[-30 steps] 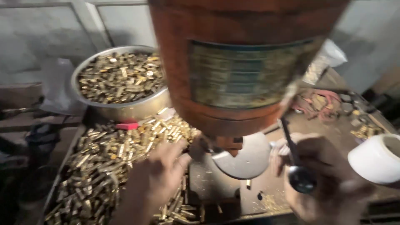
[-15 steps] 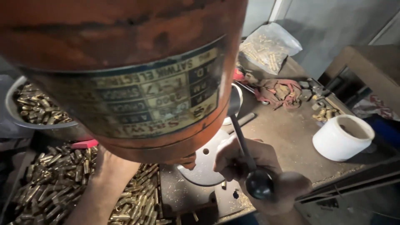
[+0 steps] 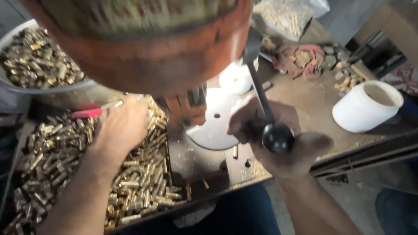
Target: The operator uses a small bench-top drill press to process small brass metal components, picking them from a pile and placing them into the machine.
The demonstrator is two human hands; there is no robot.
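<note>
Since a second ago the view is swinging left to right, and the right hand (image 3: 278,139) is shifting from a loose grip beside the black ball knob (image 3: 278,137) to cradling it from beneath, so the pull on the press lever (image 3: 260,91) seems under way; the lever's long axis is running from the knob up toward 11 o'clock, knob end pointing at the person; the left hand (image 3: 124,124) is resting knuckles-up on the brass casings (image 3: 56,161) at 9 o'clock, fingers hidden, so I cannot tell its grip.

Brass pieces (image 3: 56,165) lie left of the round plate (image 3: 213,126); tub (image 3: 365,106) stands right, bowl (image 3: 26,87) behind.
</note>
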